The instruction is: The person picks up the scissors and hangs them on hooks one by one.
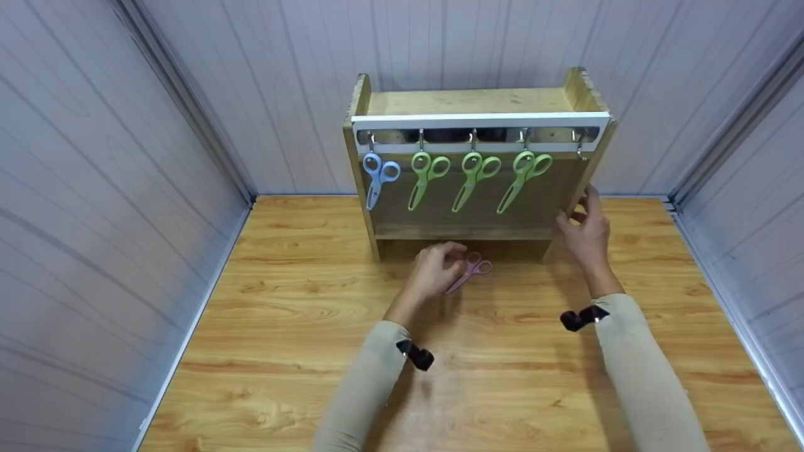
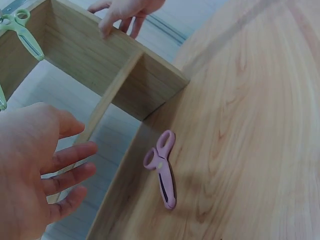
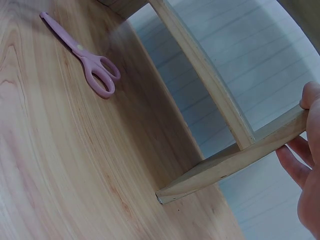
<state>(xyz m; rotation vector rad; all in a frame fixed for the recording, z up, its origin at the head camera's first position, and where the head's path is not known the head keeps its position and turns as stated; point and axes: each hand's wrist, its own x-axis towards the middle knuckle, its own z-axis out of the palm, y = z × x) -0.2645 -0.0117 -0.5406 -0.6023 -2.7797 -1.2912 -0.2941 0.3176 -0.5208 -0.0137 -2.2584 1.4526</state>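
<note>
Pink scissors [image 1: 465, 275] lie flat on the wooden floor in front of the rack. My left hand [image 1: 432, 271] hovers just left of them in the head view. The left wrist view shows that hand's fingers [image 2: 72, 177] loosely extended, holding nothing, apart from the pink scissors [image 2: 164, 175]. My right hand [image 1: 585, 233] grips the right side panel of a wooden rack [image 1: 465, 102]; the right wrist view has thumb and fingers on either side of that panel [image 3: 240, 162]. Blue scissors [image 1: 375, 182] and three green scissors, one of them nearest the right [image 1: 519, 179], hang from the rack's hooks.
A white rail [image 1: 477, 119] with several metal hooks runs along the rack's upper front. Its rightmost hook [image 1: 581, 152] carries no scissors. White panel walls [image 1: 301, 94] stand behind and on both sides. The wood-grain surface [image 1: 282, 314] spreads in front.
</note>
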